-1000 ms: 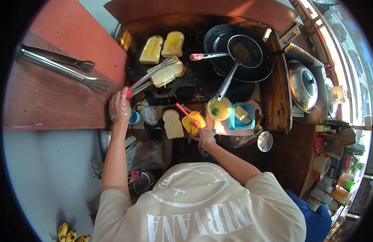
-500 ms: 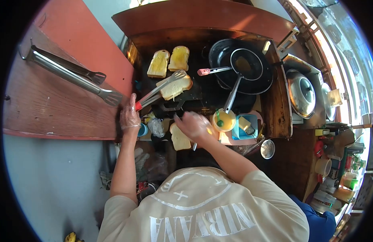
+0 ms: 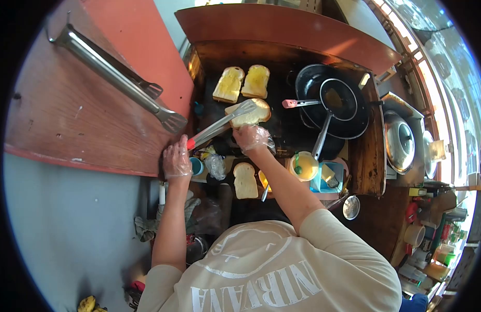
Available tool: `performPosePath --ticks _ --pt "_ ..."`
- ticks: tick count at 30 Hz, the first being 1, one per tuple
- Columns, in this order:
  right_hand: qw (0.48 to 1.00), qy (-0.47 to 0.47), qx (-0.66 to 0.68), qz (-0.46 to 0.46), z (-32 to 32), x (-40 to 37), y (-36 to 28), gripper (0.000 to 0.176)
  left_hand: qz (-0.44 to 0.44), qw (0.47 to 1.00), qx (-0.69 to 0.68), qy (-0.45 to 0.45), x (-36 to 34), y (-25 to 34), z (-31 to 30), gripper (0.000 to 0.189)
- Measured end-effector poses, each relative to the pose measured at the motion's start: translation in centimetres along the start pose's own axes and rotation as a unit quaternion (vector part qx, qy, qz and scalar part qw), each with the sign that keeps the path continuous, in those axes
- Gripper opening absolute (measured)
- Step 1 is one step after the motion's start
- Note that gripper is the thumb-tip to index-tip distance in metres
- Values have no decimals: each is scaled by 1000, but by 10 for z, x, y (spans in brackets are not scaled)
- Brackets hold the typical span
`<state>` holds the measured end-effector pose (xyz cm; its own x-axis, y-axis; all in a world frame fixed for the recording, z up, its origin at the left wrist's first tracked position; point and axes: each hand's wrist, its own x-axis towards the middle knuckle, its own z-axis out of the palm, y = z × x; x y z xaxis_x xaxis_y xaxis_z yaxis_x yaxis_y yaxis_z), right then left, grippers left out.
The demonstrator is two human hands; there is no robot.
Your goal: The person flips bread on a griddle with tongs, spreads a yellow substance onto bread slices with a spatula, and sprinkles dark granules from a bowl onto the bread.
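Observation:
My left hand [image 3: 177,161], in a clear plastic glove, grips the red-tipped handle of metal tongs [image 3: 219,125]. The tongs clamp a slice of bread [image 3: 251,113] over the black griddle [image 3: 282,112]. My right hand [image 3: 253,138], also gloved, reaches up to the near edge of that slice and touches it. Two buttered slices [image 3: 243,83] lie further back on the griddle. A plain slice [image 3: 245,180] rests on the counter near my body, beside a yellow tub [image 3: 262,180] with a utensil in it.
Two nested black pans [image 3: 336,101] with a pink-handled tool sit right of the griddle. A cup of yellow liquid [image 3: 304,166], a blue box [image 3: 328,177] and a steel lid [image 3: 400,140] stand to the right. Long tongs [image 3: 121,78] lie on the wooden board at left.
My right hand left the yellow tub and moved up to the bread held in the tongs. The left hand kept its hold on the tongs. The view shifted.

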<state>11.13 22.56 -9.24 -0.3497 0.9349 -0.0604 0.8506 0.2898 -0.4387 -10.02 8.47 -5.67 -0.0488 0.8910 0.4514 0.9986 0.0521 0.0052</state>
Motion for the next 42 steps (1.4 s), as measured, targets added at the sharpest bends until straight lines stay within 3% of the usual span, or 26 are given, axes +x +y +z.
performPosePath --ticks 2,4,9,11,12,13,14,16,17,19,20,22,24,26,28,30,31,32,33,34,35,36,38,39,41,42 --pt "998 -54 -27 18 -13 2 -7 36 -22 1000 16 -5 -12 3 -20 50" --pt "998 -58 -31 5 -7 4 -4 37 -80 994 46 -51 -28 10 -41 51" --pt "996 -73 -40 -31 -31 -30 5 43 -155 982 100 -42 -69 40 -93 51" --pt "996 -60 -19 -59 -41 -56 24 47 -238 968 41 -64 -92 46 -107 49" --pt "996 -48 2 -80 -47 -70 35 51 -224 974 8 -39 -112 43 -110 47" --pt "996 -46 0 -82 -57 -85 45 51 -332 929 -162 -23 -139 43 -100 46" --pt "993 -95 18 -74 -71 -102 52 51 -423 846 -325 -7 -164 48 -93 45" --pt "983 -158 62 -70 -105 -140 64 51 -450 815 -341 -130 -196 70 -119 45" --pt "978 -172 87 -76 -119 -158 70 52 -449 815 -344 -126 -213 87 -117 45" --pt "977 -174 88 -87 -120 -186 92 51 -416 707 -571 31 -231 126 -106 49" --pt "975 -179 92 -97 -120 -196 102 51 -415 707 -571 38 -230 137 -103 49" --pt "973 -186 108 -84 -142 -216 106 50 -427 699 -571 -48 -204 155 -105 52" --pt "972 -182 133 -62 -154 -236 113 50 -378 550 -745 21 -139 177 -131 50" --pt "976 -159 86 -121 -146 -253 137 47 -349 582 -730 79 -72 191 -160 40" --pt "973 -157 32 -163 -137 -261 160 37 -275 669 -678 133 -19 186 -183 27" --pt "965 -185 0 -185 -144 -274 177 25 -149 821 -512 206 31 167 -206 19" --pt "959 -188 -27 -209 -156 -284 184 24 -244 866 -422 112 53 178 -264 18" --pt "958 -183 -30 -217 -150 -294 200 24 -228 911 -307 154 71 163 -271 17" --pt "963 -100 -51 -244 -139 -302 218 29 -253 910 -287 160 90 158 -291 20" --pt "961 -17 -70 -268 -135 -305 230 44 -230 923 -227 209 106 149 -303 22" --pt "960 -12 -73 -270 -145 -309 233 44 -222 932 -156 241 117 156 -329 25" --pt "983 -40 3 -181 -163 -320 232 45 -177 948 -72 254 131 137 -333 23" --pt "990 -92 105 24 -166 -332 240 45 25 942 32 332 154 108 -347 26" --pt "990 -92 105 27 -168 -340 244 45 27 943 30 331 160 99 -355 26" --pt "986 -7 168 -24 -178 -355 252 45 132 895 306 296 167 85 -370 33" --pt "980 -13 198 -10 -187 -362 251 45 132 896 304 297 165 78 -372 33"
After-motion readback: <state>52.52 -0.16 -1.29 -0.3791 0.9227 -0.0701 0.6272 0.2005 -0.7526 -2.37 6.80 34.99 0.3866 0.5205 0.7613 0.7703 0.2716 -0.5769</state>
